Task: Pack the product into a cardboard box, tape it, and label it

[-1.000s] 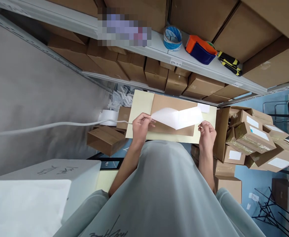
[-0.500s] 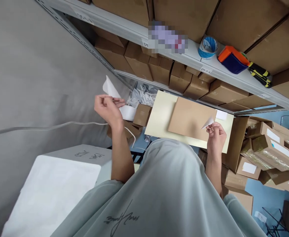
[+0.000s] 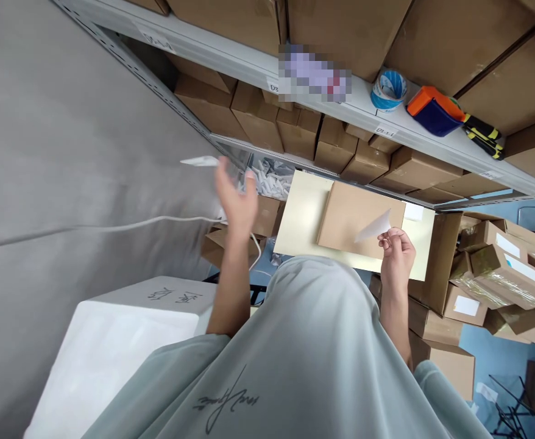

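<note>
My right hand (image 3: 396, 253) pinches a thin white paper sheet (image 3: 373, 227), which looks like a label, by its right corner. The sheet hangs over a flat brown cardboard box (image 3: 354, 225) lying on a cream tabletop (image 3: 300, 201). To the left, my left hand (image 3: 236, 201) is open, thumb and fingers spread and slightly blurred. Just beyond its fingertips a thin white paper piece (image 3: 200, 161) is in the air; whether it touches a finger I cannot tell. Crumpled whitish paper (image 3: 272, 178) lies behind this hand.
Brown boxes fill the shelves above the table. On the shelf edge lie blue tape (image 3: 389, 90), an orange and navy tool (image 3: 435, 111) and yellow-black handles (image 3: 483, 135). Several taped cartons (image 3: 507, 274) are at right. A white box (image 3: 125, 341) and a cable (image 3: 158, 219) are at left.
My left hand has moved right, its fingers spreading, with the white paper piece now at or beyond its fingertips. In my right hand, more of the white sheet shows.
</note>
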The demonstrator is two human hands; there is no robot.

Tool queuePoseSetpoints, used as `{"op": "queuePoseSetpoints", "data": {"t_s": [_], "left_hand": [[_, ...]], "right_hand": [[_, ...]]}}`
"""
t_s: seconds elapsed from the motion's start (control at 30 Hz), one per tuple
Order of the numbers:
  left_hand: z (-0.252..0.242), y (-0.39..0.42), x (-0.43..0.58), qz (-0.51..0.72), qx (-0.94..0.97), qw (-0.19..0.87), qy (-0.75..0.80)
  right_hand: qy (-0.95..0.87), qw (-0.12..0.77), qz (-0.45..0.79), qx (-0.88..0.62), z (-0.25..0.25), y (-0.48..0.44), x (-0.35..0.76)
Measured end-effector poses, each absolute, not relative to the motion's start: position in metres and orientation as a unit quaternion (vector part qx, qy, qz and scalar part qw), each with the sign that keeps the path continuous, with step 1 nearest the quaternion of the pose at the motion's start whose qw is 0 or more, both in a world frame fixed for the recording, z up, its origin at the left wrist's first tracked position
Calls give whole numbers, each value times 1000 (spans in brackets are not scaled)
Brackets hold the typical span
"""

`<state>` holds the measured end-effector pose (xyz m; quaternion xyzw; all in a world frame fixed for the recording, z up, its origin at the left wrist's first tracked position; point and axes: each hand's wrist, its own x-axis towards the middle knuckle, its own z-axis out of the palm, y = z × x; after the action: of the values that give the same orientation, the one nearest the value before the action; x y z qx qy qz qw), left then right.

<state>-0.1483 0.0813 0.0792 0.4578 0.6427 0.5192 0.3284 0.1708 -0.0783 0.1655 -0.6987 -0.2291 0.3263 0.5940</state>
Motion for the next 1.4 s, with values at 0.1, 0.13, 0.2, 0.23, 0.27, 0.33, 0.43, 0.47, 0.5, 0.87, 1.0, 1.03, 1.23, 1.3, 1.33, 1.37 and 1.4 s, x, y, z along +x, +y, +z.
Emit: {"op": "queuePoseSetpoints", "data": {"t_s": [0.1, 0.13, 0.2, 0.23, 0.27, 0.33, 0.43, 0.47, 0.5, 0.87, 1.0, 1.03, 1.23, 1.3, 1.33, 1.37, 1.4], "left_hand": [[81, 39, -82, 480, 566, 365, 562], [84, 24, -62, 465, 601, 382, 527], [92, -2, -29, 438, 639, 417, 475], [96, -12, -17, 431, 649, 433, 453], [99, -21, -8, 425, 656, 447, 436], [104, -32, 3, 412, 665, 466, 413], [107, -39, 10, 395, 673, 480, 400], [108, -40, 12, 393, 673, 482, 401], [109, -41, 15, 392, 673, 480, 404], [109, -51, 68, 382, 668, 446, 456], [107, -52, 87, 369, 700, 431, 434], [106, -53, 91, 373, 706, 421, 430], [105, -58, 113, 397, 696, 410, 434], [105, -57, 115, 385, 663, 450, 458], [105, -55, 116, 380, 636, 476, 475], [104, -54, 116, 375, 603, 503, 493], [103, -52, 115, 371, 568, 530, 509]], "right_hand": [[-236, 591, 335, -695, 163, -76, 170], [-239, 589, 339, -693, 162, -75, 170], [-244, 586, 346, -691, 160, -73, 170], [-247, 585, 349, -689, 160, -72, 171], [-249, 583, 352, -688, 159, -71, 172], [-252, 580, 360, -686, 158, -71, 175], [-252, 573, 377, -683, 155, -73, 179], [-251, 571, 382, -682, 154, -73, 180], [-252, 568, 388, -680, 153, -74, 182], [-289, 544, 435, -657, 146, -86, 222], [-267, 560, 462, -635, 144, -92, 238], [-258, 564, 468, -629, 143, -94, 241], [-234, 586, 492, -600, 141, -99, 259], [-244, 580, 509, -588, 141, -102, 267], [-251, 573, 519, -583, 141, -103, 271], [-259, 565, 526, -580, 140, -105, 276], [-267, 558, 528, -582, 139, -107, 281]]}}
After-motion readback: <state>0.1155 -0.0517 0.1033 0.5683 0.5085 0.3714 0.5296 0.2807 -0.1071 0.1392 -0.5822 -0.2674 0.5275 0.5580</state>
